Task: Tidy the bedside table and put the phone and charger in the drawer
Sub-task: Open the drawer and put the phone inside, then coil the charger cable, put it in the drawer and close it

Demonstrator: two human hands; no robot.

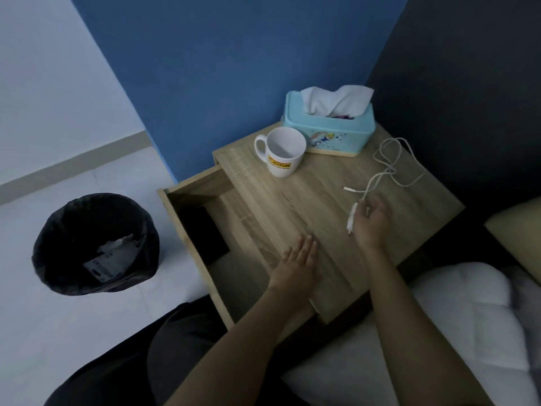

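A white charger cable (392, 168) lies in loose loops on the right of the wooden bedside table (307, 200). My right hand (371, 222) pinches the cable just above its plug end, which hangs down by my palm. The other connector rests on the tabletop to the left of that hand. My left hand (298, 265) lies flat, fingers together, on the table's front part beside the open drawer (187, 227). A black phone (205, 232) lies inside the drawer, at its left side.
A white mug (282, 152) and a teal tissue box (328, 124) stand at the back of the table. A black-lined waste bin (95, 244) holding scraps sits on the floor to the left. A white quilted bed (456, 326) borders the table on the right.
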